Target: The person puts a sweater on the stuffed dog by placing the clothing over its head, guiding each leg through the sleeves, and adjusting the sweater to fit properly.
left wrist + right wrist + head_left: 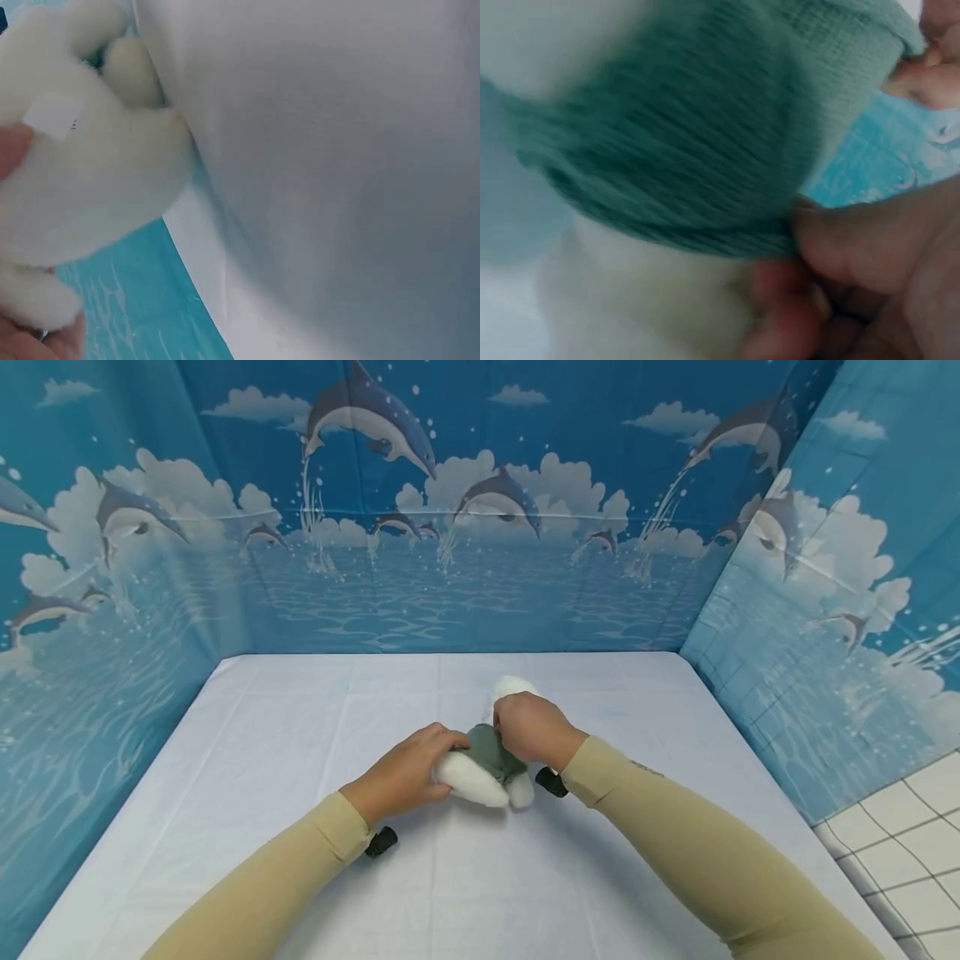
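A white plush toy (pixel 472 779) in a green knitted garment (pixel 491 750) lies over the white table, in the middle of the head view. My left hand (pixel 412 768) grips its white furry body from the left, thumb below and fingers above. In the left wrist view a small white label (pixel 54 117) stands out on the fur (pixel 97 180), near one fingertip. My right hand (pixel 536 727), at the toy's right side, pinches the hem of the garment (pixel 690 142) between thumb and curled fingers in the right wrist view. Part of the toy is hidden behind that hand.
White cloth (pixel 300 727) covers the table. Blue curtains printed with dolphins (pixel 487 602) enclose the back and sides. Black camera parts (pixel 381 842) hang under both wrists, close above the cloth. White tiles (pixel 915 827) show beyond the right edge.
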Motion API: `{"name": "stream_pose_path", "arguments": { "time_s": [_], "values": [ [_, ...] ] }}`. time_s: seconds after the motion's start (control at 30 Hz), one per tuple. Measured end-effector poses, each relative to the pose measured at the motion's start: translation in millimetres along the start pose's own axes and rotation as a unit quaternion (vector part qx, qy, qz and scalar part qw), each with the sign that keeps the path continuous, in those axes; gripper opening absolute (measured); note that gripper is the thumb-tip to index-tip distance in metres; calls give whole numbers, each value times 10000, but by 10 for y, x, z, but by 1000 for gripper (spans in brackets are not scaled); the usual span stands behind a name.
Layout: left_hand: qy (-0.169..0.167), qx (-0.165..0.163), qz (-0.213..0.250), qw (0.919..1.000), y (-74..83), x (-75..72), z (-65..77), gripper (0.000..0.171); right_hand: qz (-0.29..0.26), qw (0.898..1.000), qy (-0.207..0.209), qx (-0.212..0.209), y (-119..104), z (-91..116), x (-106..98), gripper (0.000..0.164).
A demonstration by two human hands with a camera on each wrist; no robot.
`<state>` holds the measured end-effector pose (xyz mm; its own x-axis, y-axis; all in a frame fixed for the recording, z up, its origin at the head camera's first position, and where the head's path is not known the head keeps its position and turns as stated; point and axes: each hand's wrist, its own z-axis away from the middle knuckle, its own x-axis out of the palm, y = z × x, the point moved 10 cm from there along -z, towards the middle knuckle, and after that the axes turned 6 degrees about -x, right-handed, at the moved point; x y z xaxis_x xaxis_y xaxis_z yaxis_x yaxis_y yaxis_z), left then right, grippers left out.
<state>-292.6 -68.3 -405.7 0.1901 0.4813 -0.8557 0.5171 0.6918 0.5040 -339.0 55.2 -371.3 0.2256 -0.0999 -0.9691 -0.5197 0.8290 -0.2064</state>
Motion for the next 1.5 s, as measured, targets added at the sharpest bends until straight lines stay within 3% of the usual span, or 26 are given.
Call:
{"name": "stream_pose_path", "arguments": {
  "time_s": [0.1,0.27,0.33,0.53,0.7,0.97,1.17,1.27,1.37,1.43,1.5],
  "values": [
    [-140,-165,280,9994,-26,22,1,47,53,10000,54,-53,-12,3,-31,17],
    [-400,-184,510,9977,-12,84,18,41,635,9947,398,-706,-152,-5,-72,17],
    [-436,-149,491,9977,-1,102,25,41,799,9930,349,-791,-172,-3,-49,16],
    [-208,-46,266,9994,5,76,33,39,640,9974,5,-328,-89,-20,8,13],
    [-59,-179,281,9994,-50,40,46,36,593,9982,-11,11,-16,-19,17,17],
    [-314,-164,289,9990,43,60,21,36,616,9972,389,-180,-51,14,-18,16],
    [-248,-217,75,9994,24,68,33,33,1134,9901,758,-328,-96,43,-67,12],
    [-335,-286,286,9986,-7,86,42,30,1337,9871,797,-379,-130,52,-73,11],
    [-369,-390,706,9961,-8,92,34,16,1407,9857,792,-474,-184,56,-87,13],
    [-238,-493,945,9940,8,76,9,9,1493,9841,741,-615,-248,56,-98,11],
    [-23,-631,1041,9926,24,62,-27,19,1653,9812,608,-788,-318,48,-89,11]
  ]
}}
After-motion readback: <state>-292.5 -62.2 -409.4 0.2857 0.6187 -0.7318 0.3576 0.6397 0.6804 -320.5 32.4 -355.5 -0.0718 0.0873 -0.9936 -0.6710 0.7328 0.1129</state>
